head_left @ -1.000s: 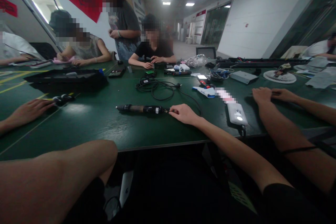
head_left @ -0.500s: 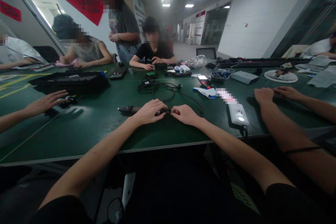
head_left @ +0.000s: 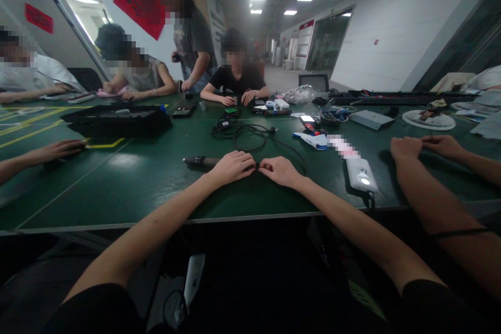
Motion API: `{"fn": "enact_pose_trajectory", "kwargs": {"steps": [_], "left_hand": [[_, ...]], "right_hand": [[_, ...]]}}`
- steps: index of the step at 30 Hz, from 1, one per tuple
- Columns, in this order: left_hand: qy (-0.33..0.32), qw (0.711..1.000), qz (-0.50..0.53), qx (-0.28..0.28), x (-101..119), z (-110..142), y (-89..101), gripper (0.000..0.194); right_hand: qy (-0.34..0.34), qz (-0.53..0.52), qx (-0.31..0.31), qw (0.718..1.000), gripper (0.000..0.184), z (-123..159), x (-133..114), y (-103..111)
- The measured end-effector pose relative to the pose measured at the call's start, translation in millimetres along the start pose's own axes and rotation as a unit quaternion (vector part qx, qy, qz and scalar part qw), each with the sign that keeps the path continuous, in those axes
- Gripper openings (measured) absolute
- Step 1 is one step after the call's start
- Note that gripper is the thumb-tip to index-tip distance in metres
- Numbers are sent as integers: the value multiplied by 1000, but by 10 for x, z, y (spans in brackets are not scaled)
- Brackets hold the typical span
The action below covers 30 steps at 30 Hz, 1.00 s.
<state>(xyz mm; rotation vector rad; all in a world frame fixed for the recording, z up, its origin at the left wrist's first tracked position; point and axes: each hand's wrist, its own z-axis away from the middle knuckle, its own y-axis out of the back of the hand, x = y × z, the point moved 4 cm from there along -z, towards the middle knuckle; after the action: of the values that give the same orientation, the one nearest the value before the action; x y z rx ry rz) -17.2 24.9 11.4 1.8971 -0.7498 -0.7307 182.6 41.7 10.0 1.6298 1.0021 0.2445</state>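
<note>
A dark electric screwdriver (head_left: 201, 161) lies on the green table, its metal tip pointing left. My left hand (head_left: 235, 167) is closed around its rear end, which the fingers mostly hide. Just to the right, my right hand (head_left: 279, 170) is closed in a pinch on the end of a black cord, at the screwdriver's tail. Only a small dark bit shows between the two hands, so whether the cord is plugged in cannot be made out. Beyond them a loose black cable (head_left: 250, 136) lies in loops, one strand curving down behind my right hand.
Right of my hands lie a white power bank (head_left: 360, 175) and a blue-and-white packet (head_left: 314, 140). A black tray (head_left: 117, 120) stands at the left. A co-worker's hand (head_left: 64, 150) rests at far left; another co-worker's forearms (head_left: 420, 188) are close on the right. More people sit opposite.
My hands stay at the screwdriver's tail, and the dark part between them shows less now. The co-worker's hand at left has moved lower and left. The standing person's hands have come apart.
</note>
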Motion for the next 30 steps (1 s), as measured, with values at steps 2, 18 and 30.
{"fn": "enact_pose_trajectory", "kwargs": {"steps": [2,18,30], "left_hand": [[-4,1000,-2,6,3,-1,-17,24],[3,999,46,-17,-25,-4,-52,20],[24,998,64,-13,-36,-4,-52,19]], "right_hand": [[-3,5,2,1000,16,1,5,-3],[-10,12,-9,1000,18,14,-13,12],[-10,15,-7,1000,17,15,1,-1]]}}
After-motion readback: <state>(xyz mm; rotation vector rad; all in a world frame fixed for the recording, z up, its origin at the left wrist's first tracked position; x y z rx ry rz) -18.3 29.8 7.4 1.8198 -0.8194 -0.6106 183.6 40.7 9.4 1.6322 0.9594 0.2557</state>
